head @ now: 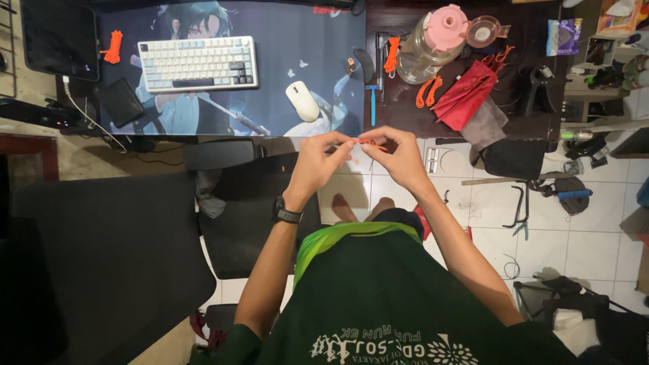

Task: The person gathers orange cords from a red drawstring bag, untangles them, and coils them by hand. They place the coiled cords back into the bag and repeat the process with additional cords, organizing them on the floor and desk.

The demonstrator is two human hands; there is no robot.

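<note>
Your left hand [318, 162] and right hand [399, 152] both pinch the short orange cord [370, 143] in front of your chest, just below the desk edge [270, 136], its long axis running left-right between your fingertips, equally near each.

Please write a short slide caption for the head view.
Left hand and right hand pinch a thin orange cord before the desk.

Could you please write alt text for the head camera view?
Seen from above, a person's left hand and right hand pinch a thin orange cord between them, before a desk with a keyboard and mouse.
</note>
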